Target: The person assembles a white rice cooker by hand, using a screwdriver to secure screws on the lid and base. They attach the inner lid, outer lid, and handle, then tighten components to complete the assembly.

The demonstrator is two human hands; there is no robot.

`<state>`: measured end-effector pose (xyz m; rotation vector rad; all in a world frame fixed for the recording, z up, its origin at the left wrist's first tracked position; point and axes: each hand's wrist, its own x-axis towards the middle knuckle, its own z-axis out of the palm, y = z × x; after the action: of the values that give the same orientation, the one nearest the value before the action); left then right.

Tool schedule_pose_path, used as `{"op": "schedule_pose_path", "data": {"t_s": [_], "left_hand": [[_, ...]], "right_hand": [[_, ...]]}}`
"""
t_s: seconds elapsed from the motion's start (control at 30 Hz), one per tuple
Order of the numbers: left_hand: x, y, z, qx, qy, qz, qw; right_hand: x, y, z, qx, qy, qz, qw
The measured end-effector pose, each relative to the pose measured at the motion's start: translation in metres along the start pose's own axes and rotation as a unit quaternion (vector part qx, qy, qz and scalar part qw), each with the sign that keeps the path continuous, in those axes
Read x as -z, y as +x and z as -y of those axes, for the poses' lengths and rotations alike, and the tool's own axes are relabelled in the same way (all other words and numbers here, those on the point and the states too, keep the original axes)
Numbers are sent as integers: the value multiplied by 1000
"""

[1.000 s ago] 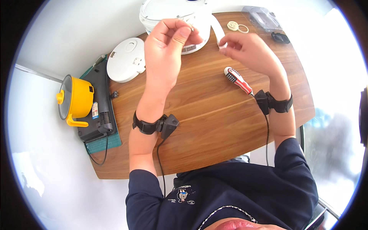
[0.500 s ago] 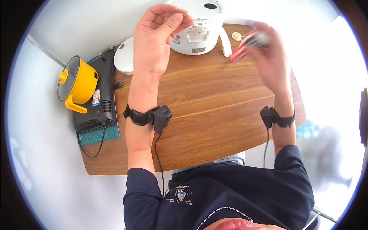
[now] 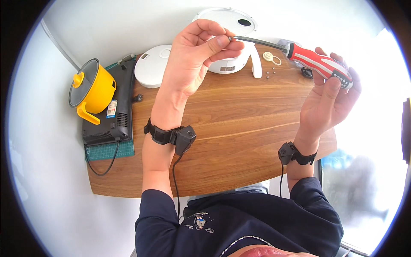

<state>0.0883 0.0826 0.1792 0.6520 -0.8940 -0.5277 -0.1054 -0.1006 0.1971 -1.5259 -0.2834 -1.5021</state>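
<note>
From my station, on the head view: left hand [image 3: 192, 58] raised, its fingers pinched on a small metal screw [image 3: 231, 38] between thumb and forefinger. I log the right hand [image 3: 327, 98] with its fingers grasping the red, white and black handle of a screwdriver [image 3: 319, 62], palm turned up. Shaft runs leftward and slightly upward, tip right at the screw; I cannot tell whether the two touch. Both hands are held up off the wooden tabletop [image 3: 235, 132]. Beyond them I record a white round appliance [image 3: 220, 66], partly hidden by the left hand, its top carrying a dark oval opening. A white disc-shaped lid [image 3: 153, 66] lies to its left, partly covered by the left hand. To its right I note a cream ringed cap [image 3: 268, 56], with a few tiny loose screws [image 3: 268, 78] just below it, and a small black object [image 3: 306, 72]. On the left side a yellow pot [image 3: 97, 89], glass lid on, stands tilted in view on a black flat appliance [image 3: 105, 124], which rests on a green mat [image 3: 109, 150]. Each wrist wears a black strapped module [image 3: 185, 139] with a cable.
</note>
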Motion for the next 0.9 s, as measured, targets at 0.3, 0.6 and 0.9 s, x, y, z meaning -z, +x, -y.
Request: {"op": "schedule_pose_path", "data": {"t_s": [0.3, 0.6, 0.9], "left_hand": [[-2, 1, 4, 13, -4, -21, 1000], [-5, 1, -2, 26, 183, -45, 982], [15, 11, 1, 78, 265, -53, 960]], "right_hand": [[3, -5, -4, -13, 10, 3, 1000], [15, -8, -13, 55, -58, 69, 994], [39, -61, -43, -267, -20, 134, 954]]}}
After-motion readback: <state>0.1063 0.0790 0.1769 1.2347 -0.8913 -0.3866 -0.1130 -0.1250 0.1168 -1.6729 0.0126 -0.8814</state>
